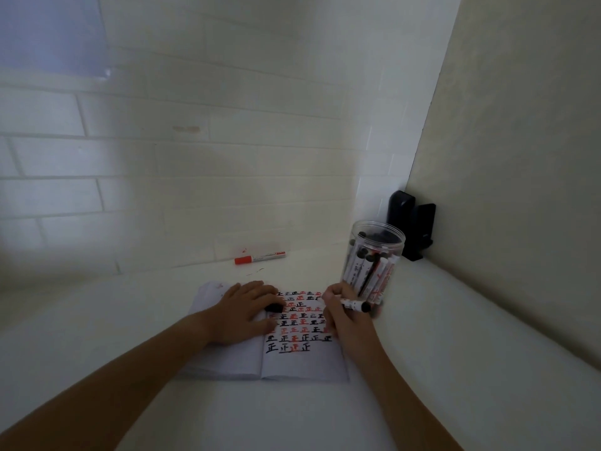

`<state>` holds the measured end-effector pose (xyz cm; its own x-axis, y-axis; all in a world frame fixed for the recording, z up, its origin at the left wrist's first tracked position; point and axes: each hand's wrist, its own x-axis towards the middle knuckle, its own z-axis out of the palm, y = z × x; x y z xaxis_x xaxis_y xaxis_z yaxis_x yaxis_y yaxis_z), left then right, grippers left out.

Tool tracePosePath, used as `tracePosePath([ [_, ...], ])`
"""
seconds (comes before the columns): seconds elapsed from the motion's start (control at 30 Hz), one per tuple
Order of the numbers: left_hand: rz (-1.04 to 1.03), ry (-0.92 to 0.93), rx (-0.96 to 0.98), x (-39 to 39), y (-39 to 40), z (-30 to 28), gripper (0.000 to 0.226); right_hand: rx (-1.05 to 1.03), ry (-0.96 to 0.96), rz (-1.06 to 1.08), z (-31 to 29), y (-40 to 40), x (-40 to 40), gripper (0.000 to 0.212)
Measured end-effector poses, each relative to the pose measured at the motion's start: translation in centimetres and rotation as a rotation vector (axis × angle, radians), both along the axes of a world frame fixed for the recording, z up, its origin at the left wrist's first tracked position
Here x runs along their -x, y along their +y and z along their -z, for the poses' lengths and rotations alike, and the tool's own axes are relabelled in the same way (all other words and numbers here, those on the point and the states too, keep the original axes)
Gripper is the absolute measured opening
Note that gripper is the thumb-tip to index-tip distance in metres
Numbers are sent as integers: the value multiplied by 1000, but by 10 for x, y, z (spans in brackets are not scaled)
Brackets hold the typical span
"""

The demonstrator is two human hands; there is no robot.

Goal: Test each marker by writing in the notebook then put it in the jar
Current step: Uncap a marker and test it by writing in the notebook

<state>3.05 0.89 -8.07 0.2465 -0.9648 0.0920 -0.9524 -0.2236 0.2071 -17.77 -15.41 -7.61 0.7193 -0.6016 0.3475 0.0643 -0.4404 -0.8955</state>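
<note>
gripping marker in right hand; left hand flat on notebook.

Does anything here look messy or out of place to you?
Mostly tidy. One red-capped marker lies alone by the back wall, apart from the jar where the rest stand, with small red ink spots near it. A loose black cap sits under the left hand on the notebook.

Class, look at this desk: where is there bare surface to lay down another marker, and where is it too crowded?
Bare desk lies left of the notebook, and between the notebook and the red marker by the wall. It is crowded at the jar, where the right hand holds a black marker.
</note>
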Motion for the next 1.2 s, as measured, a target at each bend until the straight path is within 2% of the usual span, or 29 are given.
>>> tracePosePath([
  [0.1, 41, -7, 38, -10, 11, -5, 48, 23, 18, -12, -1, 4, -2, 12],
  [0.33, -133, 52, 79, 0, 8, 1, 60, -138, 46, -100, -7, 14, -5, 6],
  [0.53, -78, 57, 116, -17, 5, 8, 56, -171, 97, -150, -10, 15, -2, 8],
  [0.63, -59, 47, 72, -19, 11, 10, 66, -168, 135, -171, -14, 17, 0, 17],
  [0.77, -52, 28, 40, -23, 9, 10, 76, -320, 184, -223, -21, 20, -1, 13],
  [0.87, -73, 28, 33, -28, 4, 10, 77, -293, 212, -227, -22, 22, -1, 10],
  [1.0, -71, 29, 50, -31, 3, 10, 86, -220, 214, -134, -11, 27, -3, 22],
  [1.2, -52, 72, 80, -32, 5, 11, 73, -185, 183, -87, -10, 25, -2, 26],
])
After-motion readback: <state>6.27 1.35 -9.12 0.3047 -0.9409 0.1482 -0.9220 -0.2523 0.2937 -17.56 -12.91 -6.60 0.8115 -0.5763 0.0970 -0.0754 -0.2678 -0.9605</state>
